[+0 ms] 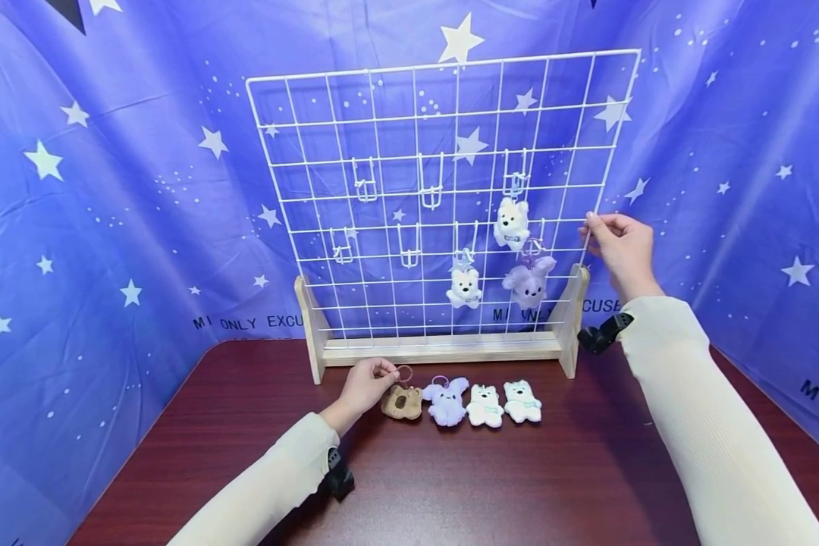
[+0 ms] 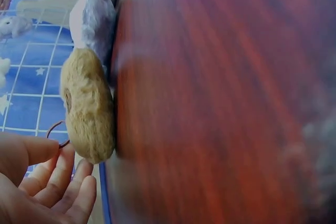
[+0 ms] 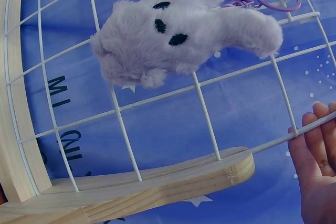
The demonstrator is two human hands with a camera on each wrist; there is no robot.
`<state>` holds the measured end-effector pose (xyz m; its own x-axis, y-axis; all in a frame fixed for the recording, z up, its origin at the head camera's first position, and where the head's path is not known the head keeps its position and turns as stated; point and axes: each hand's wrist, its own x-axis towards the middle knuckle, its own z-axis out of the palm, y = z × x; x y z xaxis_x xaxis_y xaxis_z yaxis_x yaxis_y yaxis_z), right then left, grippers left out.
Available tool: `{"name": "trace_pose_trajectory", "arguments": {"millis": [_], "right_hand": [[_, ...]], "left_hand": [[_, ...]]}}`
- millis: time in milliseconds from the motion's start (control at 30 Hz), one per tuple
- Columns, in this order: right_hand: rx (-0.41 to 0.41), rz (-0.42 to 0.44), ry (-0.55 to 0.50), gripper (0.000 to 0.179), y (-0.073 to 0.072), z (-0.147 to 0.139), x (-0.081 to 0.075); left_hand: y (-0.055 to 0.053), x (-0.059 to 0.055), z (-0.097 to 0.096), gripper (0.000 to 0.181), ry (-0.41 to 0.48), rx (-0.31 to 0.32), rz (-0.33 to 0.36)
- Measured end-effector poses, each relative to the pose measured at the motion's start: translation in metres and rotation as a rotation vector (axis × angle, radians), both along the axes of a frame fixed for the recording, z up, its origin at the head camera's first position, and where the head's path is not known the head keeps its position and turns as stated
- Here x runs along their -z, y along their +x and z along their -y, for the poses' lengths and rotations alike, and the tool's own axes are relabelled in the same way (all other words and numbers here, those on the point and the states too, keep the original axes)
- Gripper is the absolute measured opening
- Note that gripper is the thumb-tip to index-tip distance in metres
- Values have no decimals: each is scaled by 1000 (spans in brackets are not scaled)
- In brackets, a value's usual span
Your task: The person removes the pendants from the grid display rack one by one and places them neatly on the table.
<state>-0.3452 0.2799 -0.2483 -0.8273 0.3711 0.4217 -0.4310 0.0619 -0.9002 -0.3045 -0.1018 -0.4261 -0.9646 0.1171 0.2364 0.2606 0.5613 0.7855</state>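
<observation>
My left hand (image 1: pixel 365 388) pinches the ring (image 2: pixel 50 129) of a brown plush keychain (image 1: pixel 402 403) between thumb and fingers, at the table's back left. The plush sits on the tabletop. Right of it lie a lavender long-eared plush keychain (image 1: pixel 447 403) and two white bear plushes (image 1: pixel 484 407). My right hand (image 1: pixel 621 246) holds the right edge wire of a white grid rack (image 1: pixel 444 65). On the rack's hooks hang two white bear keychains (image 1: pixel 512 222) and a lavender plush (image 3: pixel 157 35), which dangles left of that hand.
Wooden feet (image 1: pixel 573 326) and a wooden bar (image 1: pixel 444 349) support the rack on the dark red table (image 1: pixel 484 485). Several white hooks (image 1: pixel 431 199) at the rack's left and middle carry nothing. A blue star-printed curtain (image 1: pixel 130 189) stands behind.
</observation>
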Motion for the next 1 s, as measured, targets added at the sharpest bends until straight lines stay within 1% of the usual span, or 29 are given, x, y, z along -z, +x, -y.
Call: {"name": "trace_pose_trajectory", "arguments": {"millis": [100, 200, 267, 400, 600, 733, 833, 900, 1000], "right_hand": [[3, 3, 7, 11, 0, 1, 0], [-1, 1, 0, 13, 0, 1, 0], [-6, -3, -7, 11, 0, 1, 0], [-23, -20, -26, 13, 0, 1, 0], [-36, -37, -46, 16, 0, 1, 0], [-39, -39, -46, 16, -1, 1, 0], [-35, -34, -39, 14, 0, 1, 1], [-32, -30, -35, 13, 0, 1, 1], [-33, -32, -36, 13, -1, 0, 1]], "left_hand": [[-3, 1, 1, 5, 20, 10, 45], [-3, 1, 1, 5, 49, 16, 109], [-3, 1, 2, 5, 60, 21, 138], [-2, 1, 3, 4, 57, 31, 164], [-2, 2, 6, 3, 77, 46, 208], [-2, 0, 8, 3, 87, 45, 204], [-2, -4, 9, 3, 100, 51, 187], [-3, -9, 8, 5, 125, 71, 181], [-3, -21, 5, 7, 166, 108, 151]]}}
